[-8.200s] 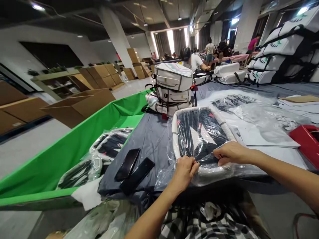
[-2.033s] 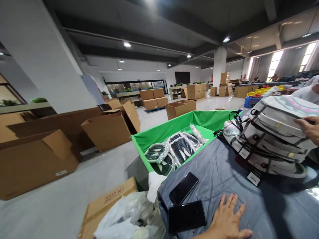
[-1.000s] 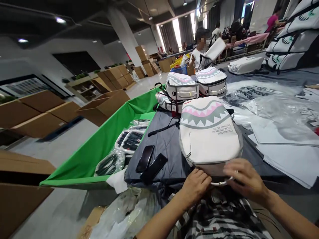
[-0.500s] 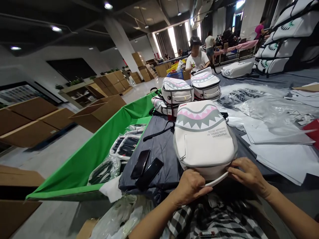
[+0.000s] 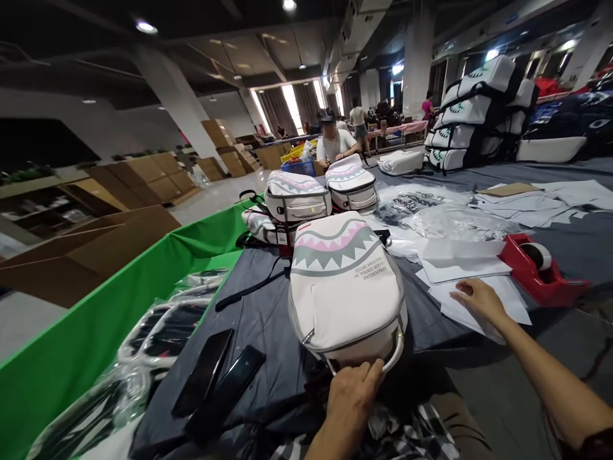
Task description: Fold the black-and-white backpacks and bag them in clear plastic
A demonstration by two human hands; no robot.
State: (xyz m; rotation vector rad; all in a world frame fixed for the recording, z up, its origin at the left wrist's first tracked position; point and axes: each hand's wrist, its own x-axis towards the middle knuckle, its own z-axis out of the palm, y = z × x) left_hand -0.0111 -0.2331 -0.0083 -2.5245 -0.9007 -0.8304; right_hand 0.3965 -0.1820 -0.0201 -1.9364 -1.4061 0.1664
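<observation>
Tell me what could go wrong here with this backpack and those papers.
The white shark-mouth backpack, held by its handle in the left hand, sits near two black phones; if it tipped sideways, it might knock them toward the green-lined bin. The right hand rests on loose white paper sheets, which could slide into the red tape dispenser.

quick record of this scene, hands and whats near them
left hand: fingers on the white handle of the backpack
right hand: flat on paper sheets
main item: white shark-mouth backpack, on a grey table cover
nearby: two black phones, red tape dispenser
beyond: seated person
</observation>
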